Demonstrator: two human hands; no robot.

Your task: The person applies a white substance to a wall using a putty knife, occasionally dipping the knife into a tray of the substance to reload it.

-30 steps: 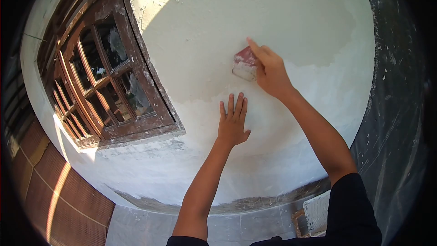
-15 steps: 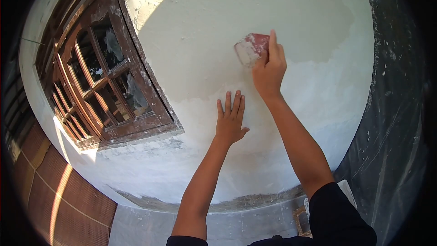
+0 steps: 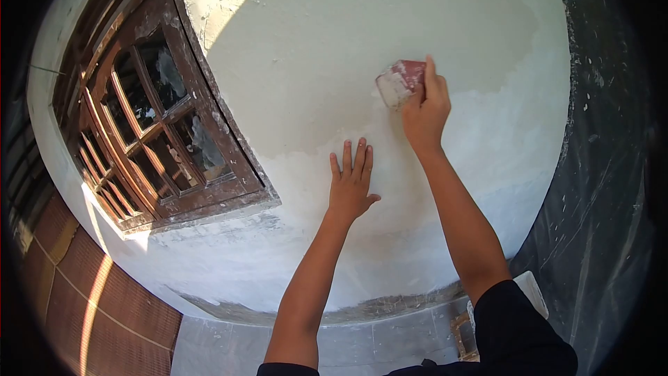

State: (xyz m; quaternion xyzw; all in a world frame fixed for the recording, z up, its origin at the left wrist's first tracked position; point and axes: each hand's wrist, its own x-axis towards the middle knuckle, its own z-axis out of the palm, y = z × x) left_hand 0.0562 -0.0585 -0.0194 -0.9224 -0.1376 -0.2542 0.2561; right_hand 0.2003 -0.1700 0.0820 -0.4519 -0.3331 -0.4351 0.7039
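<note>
A plastered wall (image 3: 313, 90) faces me, with a darker, damp-looking grey patch over its upper part and paler white below. My right hand (image 3: 426, 115) is closed on a flat dark-red putty scraper (image 3: 399, 83), much of it smeared with whitish putty. The scraper lies against the wall at the lower part of the grey patch, and one finger stretches along its right edge. Lower and to the left, my left hand (image 3: 353, 182) rests flat on the pale wall, fingers spread and holding nothing.
A brown wooden window (image 3: 167, 118) with glass panes is set in the wall at left. Dark sheeting (image 3: 605, 188) hangs on the right. Below are a grey tiled floor (image 3: 229, 348), a white container (image 3: 530, 292) near my right elbow, and a brown woven panel (image 3: 118, 299) at lower left.
My right hand and the scraper have moved a little right and down across the wall. The left hand keeps its place on the wall.
</note>
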